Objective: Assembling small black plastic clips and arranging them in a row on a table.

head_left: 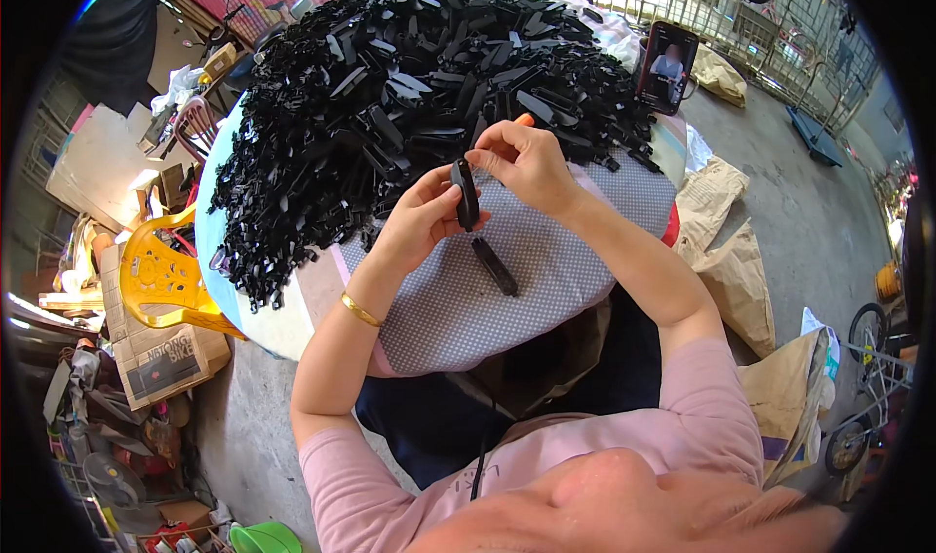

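Note:
My left hand grips a long, rounded black plastic part, held upright above the cloth. My right hand is closed in a pinch at the part's upper end; whatever lies between its fingertips is too small to make out. Something orange shows at the back of the right fingers. Below the held part is a second narrow black piece, over the grey patterned cloth; whether the two are joined cannot be told. Beyond my hands rises a big heap of black plastic parts.
A phone stands upright at the table's right edge, its screen lit. Brown paper sacks sit on the floor to the right. At left are a yellow plastic chair and a cardboard box. A wheeled metal cart stands far right.

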`<state>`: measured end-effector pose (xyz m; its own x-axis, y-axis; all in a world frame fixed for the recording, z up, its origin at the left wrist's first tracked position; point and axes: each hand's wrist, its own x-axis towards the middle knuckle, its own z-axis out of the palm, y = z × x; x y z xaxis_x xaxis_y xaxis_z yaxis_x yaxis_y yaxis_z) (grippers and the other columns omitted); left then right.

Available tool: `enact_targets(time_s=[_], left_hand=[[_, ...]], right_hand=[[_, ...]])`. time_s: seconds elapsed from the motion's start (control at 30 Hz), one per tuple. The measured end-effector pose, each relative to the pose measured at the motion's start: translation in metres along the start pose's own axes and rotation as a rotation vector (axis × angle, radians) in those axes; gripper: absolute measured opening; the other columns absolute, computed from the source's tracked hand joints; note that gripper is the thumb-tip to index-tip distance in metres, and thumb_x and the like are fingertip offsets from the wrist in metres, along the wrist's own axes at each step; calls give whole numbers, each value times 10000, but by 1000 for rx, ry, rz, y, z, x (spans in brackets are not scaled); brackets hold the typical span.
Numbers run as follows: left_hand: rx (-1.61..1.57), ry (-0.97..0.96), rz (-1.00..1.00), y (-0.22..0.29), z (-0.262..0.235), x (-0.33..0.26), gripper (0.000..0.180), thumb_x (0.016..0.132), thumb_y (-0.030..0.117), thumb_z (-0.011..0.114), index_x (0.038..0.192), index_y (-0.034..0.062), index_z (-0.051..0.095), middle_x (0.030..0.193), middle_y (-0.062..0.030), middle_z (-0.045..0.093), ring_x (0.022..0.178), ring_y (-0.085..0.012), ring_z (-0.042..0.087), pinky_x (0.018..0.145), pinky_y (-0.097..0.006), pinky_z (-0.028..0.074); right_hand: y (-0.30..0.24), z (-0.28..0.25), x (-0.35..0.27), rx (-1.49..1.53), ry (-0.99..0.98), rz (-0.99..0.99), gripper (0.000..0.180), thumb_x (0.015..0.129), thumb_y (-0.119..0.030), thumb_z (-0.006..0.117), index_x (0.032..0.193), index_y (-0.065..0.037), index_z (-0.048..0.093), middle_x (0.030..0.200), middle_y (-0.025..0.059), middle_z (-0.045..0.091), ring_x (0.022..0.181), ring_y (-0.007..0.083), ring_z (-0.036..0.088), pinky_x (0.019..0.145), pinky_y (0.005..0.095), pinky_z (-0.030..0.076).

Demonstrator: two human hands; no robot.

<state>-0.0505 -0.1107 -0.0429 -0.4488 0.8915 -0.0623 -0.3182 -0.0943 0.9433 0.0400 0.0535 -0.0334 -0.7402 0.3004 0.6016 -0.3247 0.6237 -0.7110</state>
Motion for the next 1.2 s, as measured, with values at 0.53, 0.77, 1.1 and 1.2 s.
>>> enact_targets(time_s=[0.53, 0.77, 1.1, 1.2], left_hand=[[-62, -26, 27, -1, 1, 0, 437, 922, 145, 490, 1328, 59, 353, 1054, -127, 571, 922, -299, 625, 828, -395, 522], [-27, -32, 90, -4, 1, -1, 441, 907, 134, 519, 1316, 57, 374, 1047, -117, 571, 926, -275, 626, 819, -391, 532], [-115, 5, 140, -1, -2, -4, 414, 882, 87, 550, 1277, 41, 435, 1048, -102, 574, 923, -224, 624, 803, -394, 548], [-128, 38, 158, -1, -1, -3, 411, 883, 81, 544, 1279, 50, 437, 1064, -96, 576, 910, -216, 625, 791, -393, 550]], right_hand=[[5, 0, -4, 156, 50, -177, 155, 790, -64, 664, 923, 14, 664, 765, 84, 676, 662, 123, 646, 601, 209, 524], [3, 4, -7, -18, 48, -302, 162, 762, -113, 689, 886, -9, 673, 725, 91, 650, 615, 188, 633, 551, 253, 491], [-5, 8, -10, 3, -125, -350, 301, 863, -236, 594, 982, 38, 630, 864, 105, 601, 720, 219, 605, 615, 280, 489], [-10, 6, -10, -25, -126, -368, 328, 826, -236, 635, 1019, 30, 624, 909, 108, 598, 753, 226, 597, 652, 295, 490]])
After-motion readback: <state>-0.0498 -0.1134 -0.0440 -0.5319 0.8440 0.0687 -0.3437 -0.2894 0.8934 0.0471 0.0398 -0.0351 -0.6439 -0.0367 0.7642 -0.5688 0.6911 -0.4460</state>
